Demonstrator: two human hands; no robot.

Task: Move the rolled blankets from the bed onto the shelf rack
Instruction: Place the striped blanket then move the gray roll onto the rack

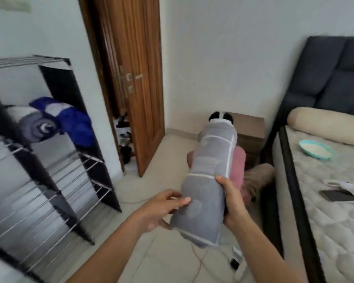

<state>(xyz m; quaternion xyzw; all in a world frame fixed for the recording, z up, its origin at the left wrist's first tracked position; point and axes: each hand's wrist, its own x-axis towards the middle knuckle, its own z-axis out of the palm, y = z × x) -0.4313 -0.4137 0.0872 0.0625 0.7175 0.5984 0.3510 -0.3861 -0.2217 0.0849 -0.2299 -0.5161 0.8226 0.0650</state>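
I hold a rolled grey blanket [209, 176] with thin white stripes in the middle of the view, pointing away from me above the floor. My left hand [164, 207] grips its near left side and my right hand [231, 201] grips its right side. The shelf rack [49, 172], black with metal wire shelves, stands on the left. On an upper shelf lie a rolled grey-white blanket [35, 125] and a blue blanket [74, 121]. The bed [325, 190] is on the right, with a cream bolster [325, 121] at its head.
A wooden door [139, 82] stands ajar behind the rack. A brown nightstand [249, 135] and pink and tan soft things [253, 176] lie on the floor by the bed. A teal bowl [315, 149], a phone [338, 196] and a white object [338, 183] lie on the mattress. Cables [204, 260] trail on the floor.
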